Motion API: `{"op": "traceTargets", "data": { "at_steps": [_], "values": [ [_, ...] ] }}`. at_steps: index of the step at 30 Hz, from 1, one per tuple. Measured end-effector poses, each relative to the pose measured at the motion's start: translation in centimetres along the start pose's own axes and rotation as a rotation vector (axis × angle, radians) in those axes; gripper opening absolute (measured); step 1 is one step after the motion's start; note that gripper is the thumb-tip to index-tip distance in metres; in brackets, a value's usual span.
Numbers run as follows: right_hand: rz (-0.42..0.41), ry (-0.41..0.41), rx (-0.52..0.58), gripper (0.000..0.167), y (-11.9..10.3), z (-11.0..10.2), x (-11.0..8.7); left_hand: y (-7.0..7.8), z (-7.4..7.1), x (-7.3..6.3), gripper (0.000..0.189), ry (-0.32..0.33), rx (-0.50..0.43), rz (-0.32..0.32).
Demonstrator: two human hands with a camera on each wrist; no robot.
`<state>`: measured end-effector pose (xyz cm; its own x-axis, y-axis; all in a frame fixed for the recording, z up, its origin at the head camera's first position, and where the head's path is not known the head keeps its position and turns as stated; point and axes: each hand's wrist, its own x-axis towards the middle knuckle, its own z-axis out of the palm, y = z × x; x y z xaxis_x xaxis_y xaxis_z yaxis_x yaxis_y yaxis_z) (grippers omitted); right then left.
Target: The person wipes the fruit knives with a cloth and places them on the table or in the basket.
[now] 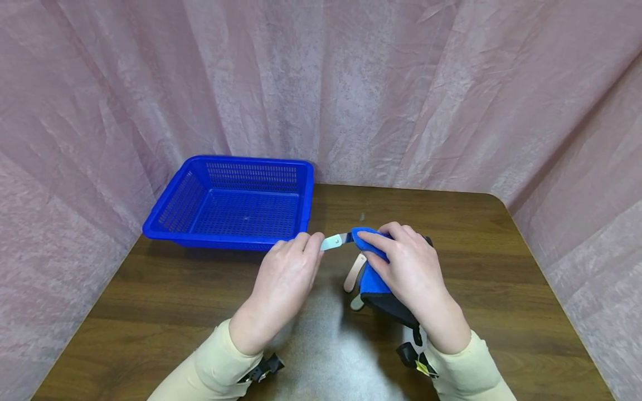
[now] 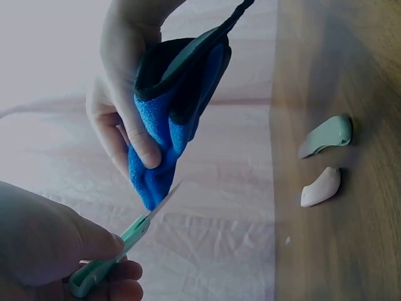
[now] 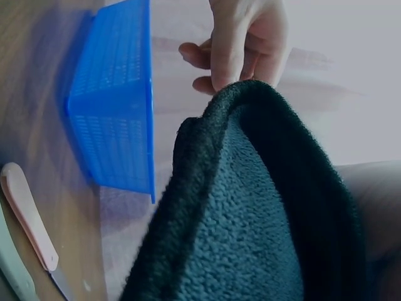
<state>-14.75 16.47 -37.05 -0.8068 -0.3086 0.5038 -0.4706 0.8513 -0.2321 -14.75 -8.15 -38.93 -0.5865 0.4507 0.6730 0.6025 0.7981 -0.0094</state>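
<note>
Head view: mint-green-handled knife [image 1: 331, 242] held up over the middle of the wooden tabletop [image 1: 501, 267], to the right of the near right corner of a blue plastic basket [image 1: 225, 244]. Gripped by the handle in the left hand [image 1: 290, 270], in a curl of thumb and fingers. Pinched opposite, between thumb and fingers of the right hand [image 1: 408, 262]: blue towelling cloth [image 1: 375, 281] with black edging. Key relation, by judgement: long axis of the knife pointing from the tabletop's left edge toward its right, blade end toward the folded cloth and the right fingertips. Handle in the left hand, blade nearer the right. Shown in the left wrist view just beside the lower fold of the cloth: bare blade tip, with no telling of contact. Lying below, toward the tabletop's near edge: pink-handled knife [image 1: 355, 273] and grey-green-handled knife [image 1: 357, 303], both partly hidden from above by the cloth. Hung beyond the far edge: pink curtain [image 1: 381, 100].
</note>
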Motion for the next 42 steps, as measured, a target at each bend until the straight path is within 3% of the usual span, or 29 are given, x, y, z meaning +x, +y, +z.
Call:
{"op": "traceTargets", "data": {
  "at_steps": [16,42],
  "values": [
    [0.102,-0.029,-0.01,0.038,1.3,-0.5,0.1,-0.5,-0.4,0.2,0.023,-0.002,-0.006,-0.021],
    [0.144,0.006,-0.013,0.036,1.8,-1.1,0.0,-0.6,0.0,0.0,0.015,0.003,0.045,-0.042]
  ]
}}
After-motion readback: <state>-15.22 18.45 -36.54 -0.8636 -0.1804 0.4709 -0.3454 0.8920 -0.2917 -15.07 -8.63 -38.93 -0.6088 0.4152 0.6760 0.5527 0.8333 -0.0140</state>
